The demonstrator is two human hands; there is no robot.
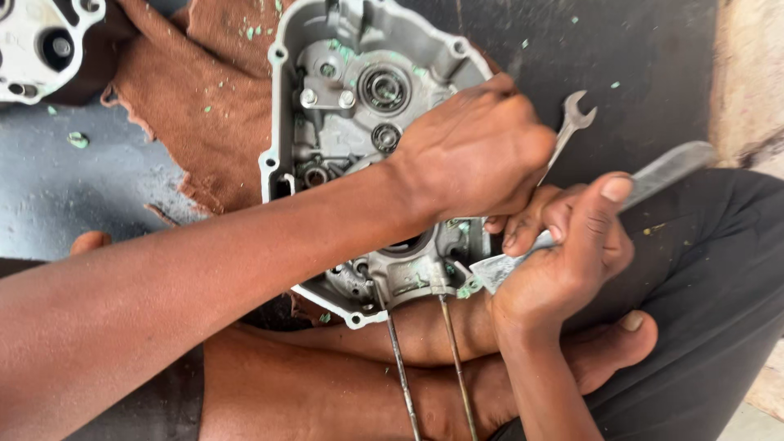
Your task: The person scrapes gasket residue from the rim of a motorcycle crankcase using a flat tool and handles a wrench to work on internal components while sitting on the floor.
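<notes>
The right hand (563,253) is closed tight around a flat metal scraper (588,216) — its blade tip sits at the edge of the engine case (367,106). The left hand (474,151) is curled down on the case — it lies on a brown cloth (212,106) by the person's legs.

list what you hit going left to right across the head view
second engine casing → brown cloth → grey engine case → left hand → right hand with flat metal scraper

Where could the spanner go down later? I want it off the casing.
Bare grey floor left of the brown cloth; dark mat above the open-ended spanner. Crowded where left hand and right hand, gripping a flat blade, meet over the engine casing.
</notes>
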